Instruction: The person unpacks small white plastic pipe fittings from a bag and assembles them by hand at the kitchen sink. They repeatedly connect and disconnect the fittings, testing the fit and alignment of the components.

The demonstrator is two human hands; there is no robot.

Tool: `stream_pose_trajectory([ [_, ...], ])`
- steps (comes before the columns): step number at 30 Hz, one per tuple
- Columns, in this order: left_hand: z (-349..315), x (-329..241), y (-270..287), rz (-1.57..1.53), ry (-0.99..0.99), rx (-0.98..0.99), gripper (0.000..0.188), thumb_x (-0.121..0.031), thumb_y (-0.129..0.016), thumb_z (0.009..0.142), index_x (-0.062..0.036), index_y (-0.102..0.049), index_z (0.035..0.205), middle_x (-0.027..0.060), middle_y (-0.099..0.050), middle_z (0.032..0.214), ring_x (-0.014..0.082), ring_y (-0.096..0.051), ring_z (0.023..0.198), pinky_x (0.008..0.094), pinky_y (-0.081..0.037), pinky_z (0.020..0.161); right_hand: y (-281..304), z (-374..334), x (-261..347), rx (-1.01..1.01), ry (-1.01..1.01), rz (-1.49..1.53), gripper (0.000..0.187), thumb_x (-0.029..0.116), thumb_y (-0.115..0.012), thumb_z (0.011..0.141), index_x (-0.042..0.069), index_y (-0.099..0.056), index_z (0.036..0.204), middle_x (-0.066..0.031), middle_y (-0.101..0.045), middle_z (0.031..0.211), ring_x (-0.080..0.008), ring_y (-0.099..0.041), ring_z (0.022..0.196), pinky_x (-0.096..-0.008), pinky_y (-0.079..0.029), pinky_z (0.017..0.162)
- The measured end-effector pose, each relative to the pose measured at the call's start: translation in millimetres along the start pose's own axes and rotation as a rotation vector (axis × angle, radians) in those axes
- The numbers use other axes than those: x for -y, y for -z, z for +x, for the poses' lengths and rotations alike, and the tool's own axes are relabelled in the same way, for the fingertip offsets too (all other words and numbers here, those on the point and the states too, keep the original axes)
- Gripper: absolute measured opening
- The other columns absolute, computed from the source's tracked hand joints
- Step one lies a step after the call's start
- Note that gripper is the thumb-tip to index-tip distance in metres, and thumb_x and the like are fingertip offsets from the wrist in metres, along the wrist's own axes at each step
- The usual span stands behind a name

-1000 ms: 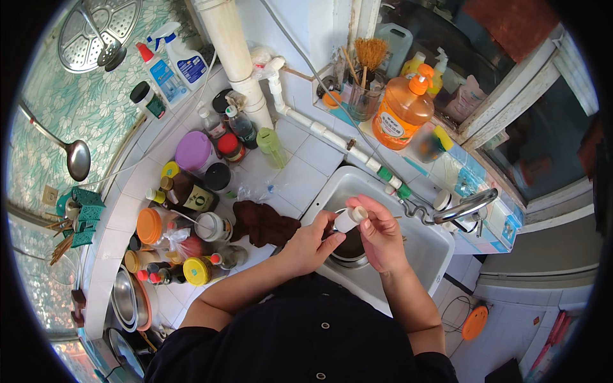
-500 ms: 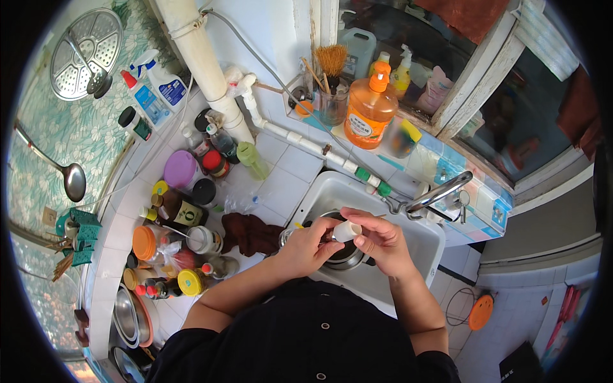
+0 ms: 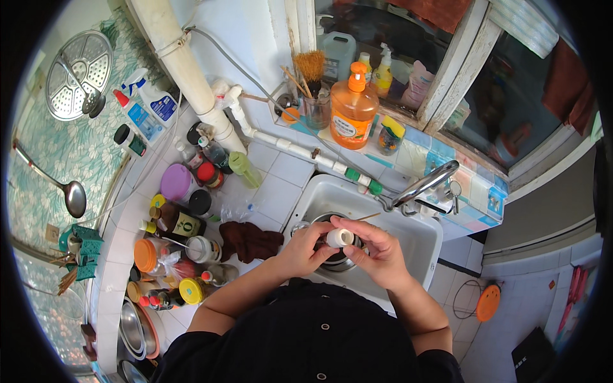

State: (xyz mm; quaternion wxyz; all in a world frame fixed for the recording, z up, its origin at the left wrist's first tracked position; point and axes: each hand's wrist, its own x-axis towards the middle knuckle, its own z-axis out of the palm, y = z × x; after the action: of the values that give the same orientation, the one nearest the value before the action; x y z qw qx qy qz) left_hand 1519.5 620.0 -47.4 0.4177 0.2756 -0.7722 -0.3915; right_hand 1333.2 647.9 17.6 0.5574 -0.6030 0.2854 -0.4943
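Between my two hands, above the sink, is a small white tube-shaped piece with its round open end turned up toward me. The fingers and thumb of my left hand close on its left side. My right hand curls round its right side, thumb near the rim. Under the hands, a round metal pot stands in the sink, partly hidden. A thin brown stick shows just beyond my right fingers; its other end is hidden.
The faucet reaches over the sink's far right. A brown cloth lies on the counter to the left, beside crowded jars and bottles. An orange pump bottle and a sponge in a cup stand on the ledge behind.
The white piece has turned so that its open end faces up more, with both hands still on it. The thin brown stick has come into sight. The whole view has shifted slightly.
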Motion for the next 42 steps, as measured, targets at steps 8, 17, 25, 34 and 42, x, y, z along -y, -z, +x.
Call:
stream_pose_trajectory([
  [8,-0.8,-6.8,-9.2,-0.29,0.152,0.055,0.037,-0.017,-0.055,0.091,-0.0003,-0.038,0.119,0.0123,-0.053,0.107,0.0191,-0.057,0.096,0.0315,-0.046,0.085,2.0,-3.1,-8.9,-0.133,-0.16,0.469,0.054,-0.004,-0.061,0.083,0.007,-0.042,0.132,-0.01,-0.056,0.122,-0.0164,-0.052,0.112,-0.032,-0.04,0.097],
  [17,2.4,4.7,-11.2,-0.438,0.282,0.108,0.035,-0.017,-0.054,0.092,-0.0019,-0.038,0.12,0.0075,-0.05,0.108,0.0114,-0.051,0.096,0.0263,-0.042,0.083,-0.6,-3.8,-16.2,-0.217,-0.073,0.345,0.057,-0.005,-0.062,0.081,0.006,-0.041,0.133,-0.0145,-0.053,0.127,-0.0196,-0.05,0.115,-0.0334,-0.041,0.096],
  [25,8.1,10.1,-17.9,-0.424,0.267,0.141,0.034,-0.014,-0.053,0.092,-0.0022,-0.038,0.121,0.0073,-0.051,0.107,0.0119,-0.051,0.096,0.0264,-0.043,0.084,8.7,-15.2,-21.2,-0.278,-0.077,0.198,0.033,0.005,-0.06,0.087,0.003,-0.056,0.12,-0.0111,-0.055,0.125,-0.0156,-0.052,0.112,-0.0316,-0.039,0.098],
  [34,11.3,11.1,-24.3,-0.265,0.247,0.138,0.033,-0.013,-0.059,0.089,-0.0004,-0.043,0.115,0.0088,-0.056,0.096,0.0135,-0.055,0.086,0.0278,-0.046,0.078,30.3,-13.3,-13.4,-0.279,-0.348,0.331,0.023,0.001,-0.063,0.083,0.0,-0.065,0.105,-0.0105,-0.062,0.114,-0.0154,-0.057,0.103,-0.0287,-0.043,0.092],
  [42,12.1,26.6,-36.7,-0.318,0.335,0.197,0.034,-0.012,-0.058,0.089,-0.0018,-0.041,0.117,0.008,-0.049,0.109,0.0131,-0.051,0.098,0.0281,-0.043,0.084,35.4,-18.4,-27.9,-0.356,-0.404,0.368,0.023,0.001,-0.061,0.083,0.001,-0.064,0.106,-0.0109,-0.06,0.116,-0.0164,-0.056,0.105,-0.0298,-0.041,0.094],
])
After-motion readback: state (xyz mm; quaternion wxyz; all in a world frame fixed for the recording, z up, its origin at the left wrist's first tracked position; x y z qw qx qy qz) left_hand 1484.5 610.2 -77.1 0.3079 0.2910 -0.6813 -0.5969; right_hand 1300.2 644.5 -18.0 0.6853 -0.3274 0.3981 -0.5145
